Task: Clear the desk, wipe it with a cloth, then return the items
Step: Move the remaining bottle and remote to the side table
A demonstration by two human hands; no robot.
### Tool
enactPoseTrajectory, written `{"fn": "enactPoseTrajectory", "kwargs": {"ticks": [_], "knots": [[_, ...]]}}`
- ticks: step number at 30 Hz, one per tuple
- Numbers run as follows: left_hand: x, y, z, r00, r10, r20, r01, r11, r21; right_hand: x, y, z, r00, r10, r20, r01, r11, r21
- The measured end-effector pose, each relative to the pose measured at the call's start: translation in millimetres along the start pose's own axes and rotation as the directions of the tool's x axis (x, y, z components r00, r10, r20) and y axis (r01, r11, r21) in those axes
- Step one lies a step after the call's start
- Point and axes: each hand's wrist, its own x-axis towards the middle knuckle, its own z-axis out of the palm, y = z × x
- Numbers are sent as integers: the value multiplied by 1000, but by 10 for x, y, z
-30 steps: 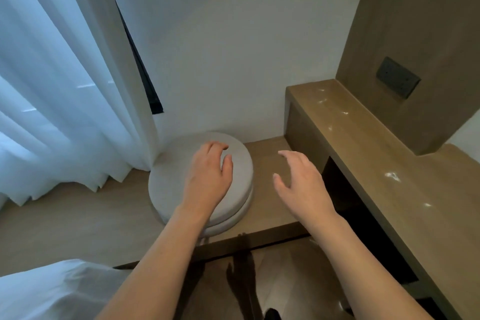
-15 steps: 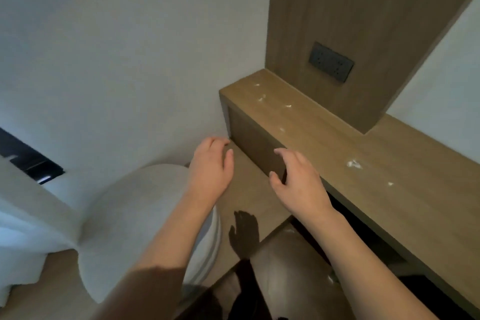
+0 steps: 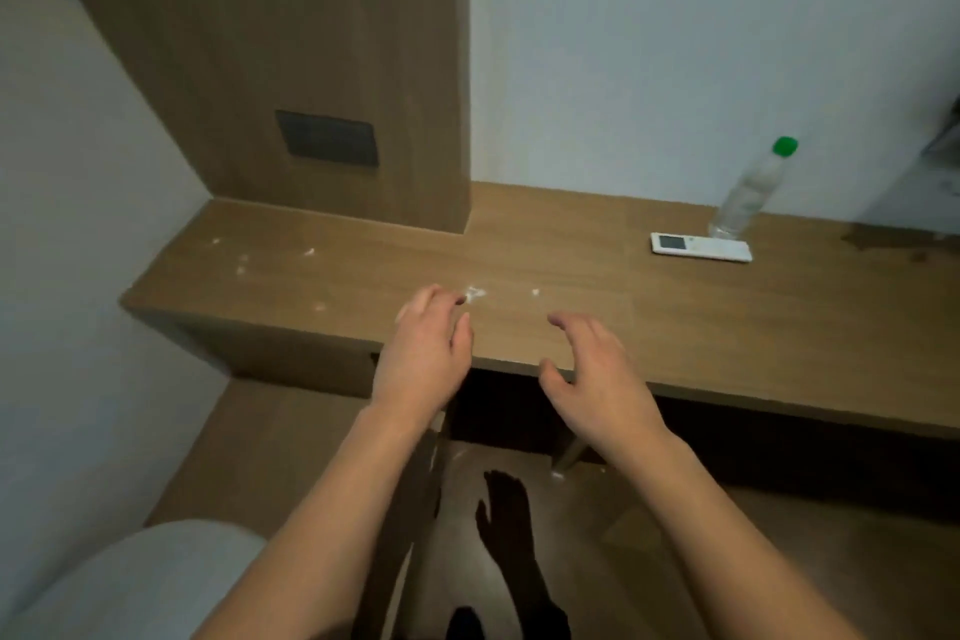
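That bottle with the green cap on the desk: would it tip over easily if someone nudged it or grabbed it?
The bottle stands tall and narrow, so a push near the cap would probably tip it. It looks like thin clear plastic, so it may dent under a firm squeeze. How full it is cannot be told, so its weight is uncertain. Tipped, it might hit the remote lying just beside its base.

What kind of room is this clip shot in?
Probably a hotel room or small bedroom. A long built-in wooden desk runs along a plain white wall, with a dark socket panel set in a wood panel, and a white remote lying beside a green-capped water bottle. Both hands hold nothing.
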Motion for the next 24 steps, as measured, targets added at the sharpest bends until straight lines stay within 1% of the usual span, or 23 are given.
{"fn": "enactPoseTrajectory", "kwargs": {"ticks": [3, 8, 14, 20, 24], "knots": [[144, 407, 290, 988, 133, 84, -131, 991, -29, -95, 326, -205, 991, 111, -72, -110, 994, 22], [266, 793, 569, 962, 231, 148, -230, 973, -25, -178, 664, -431, 965, 207, -160, -197, 977, 78], [452, 1009, 648, 955, 248, 161, -254, 967, 20, -69, 987, -653, 960, 222, -172, -200, 970, 135], [660, 1142, 710, 971, 215, 101, -219, 975, 29, 246, 1199, -788, 971, 181, -154, -159, 976, 146], [841, 1172, 813, 971, 204, 124, -210, 977, 39, 482, 1326, -860, 971, 185, -151, -161, 974, 159]]}}
